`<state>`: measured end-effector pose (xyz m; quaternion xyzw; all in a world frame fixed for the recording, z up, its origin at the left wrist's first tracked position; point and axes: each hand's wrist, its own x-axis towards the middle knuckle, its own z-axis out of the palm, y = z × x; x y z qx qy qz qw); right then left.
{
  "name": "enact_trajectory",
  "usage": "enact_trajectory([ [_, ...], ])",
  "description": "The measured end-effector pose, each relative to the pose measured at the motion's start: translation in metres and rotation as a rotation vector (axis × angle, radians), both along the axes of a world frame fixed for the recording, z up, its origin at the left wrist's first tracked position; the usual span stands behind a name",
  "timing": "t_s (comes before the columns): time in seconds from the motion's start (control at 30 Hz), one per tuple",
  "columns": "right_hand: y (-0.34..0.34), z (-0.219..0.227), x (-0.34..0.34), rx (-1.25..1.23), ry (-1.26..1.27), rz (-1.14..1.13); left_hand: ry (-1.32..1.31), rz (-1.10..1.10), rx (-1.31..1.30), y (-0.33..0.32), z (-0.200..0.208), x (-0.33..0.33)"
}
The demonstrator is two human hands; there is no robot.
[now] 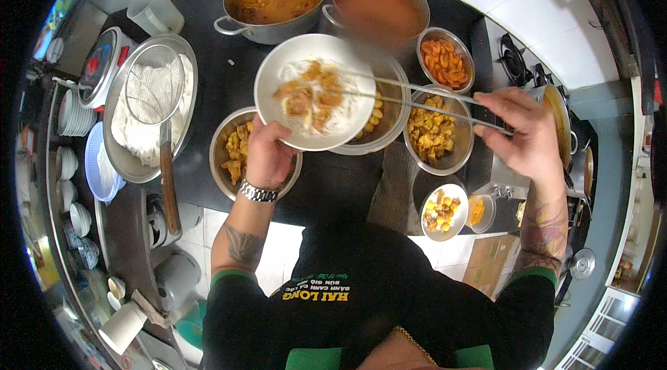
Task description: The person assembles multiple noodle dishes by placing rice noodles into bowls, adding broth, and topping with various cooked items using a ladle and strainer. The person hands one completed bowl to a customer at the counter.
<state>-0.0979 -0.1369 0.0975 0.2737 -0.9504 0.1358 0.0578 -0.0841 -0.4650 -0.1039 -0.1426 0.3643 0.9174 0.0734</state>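
My left hand grips the near left rim of a white bowl, held up over the dark counter. White noodles lie in it, with orange-brown pieces of meat on top. My right hand is closed on a pair of long metal tongs, whose tips reach into the bowl over the topping. Beneath and beside the tongs stands a steel bowl of yellow meat pieces. Behind the white bowl, partly hidden, is a larger steel bowl with small yellow eggs.
Two big pots, one of chunky orange stew and one of orange broth, stand at the back. A mesh strainer rests on a basin of noodles at left. Orange shrimp fill a bowl at right. A small white bowl sits near the edge.
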Motion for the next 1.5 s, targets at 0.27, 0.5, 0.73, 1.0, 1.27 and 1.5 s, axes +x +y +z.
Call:
enact_trajectory([
  [0.27,0.01,-0.063,-0.01,0.281,-0.187,-0.203,-0.009,0.149,-0.067,-0.043,-0.011,0.021],
  [0.5,-0.009,-0.143,-0.031,0.42,-0.101,-0.047,-0.053,0.155,-0.121,-0.047,-0.015,0.026],
  [0.73,-0.011,-0.138,-0.044,0.472,-0.163,-0.038,-0.041,0.162,-0.092,-0.042,-0.018,0.027],
  [1.0,0.0,-0.144,-0.047,0.522,-0.221,-0.054,-0.059,0.133,-0.087,-0.039,-0.016,0.023],
  [1.27,0.006,-0.13,-0.04,0.441,-0.227,-0.179,-0.027,0.122,-0.053,-0.037,-0.019,0.02],
  [1.5,-0.006,-0.043,-0.014,-0.141,-0.124,-0.149,-0.046,0.124,-0.156,-0.034,-0.017,0.018],
])
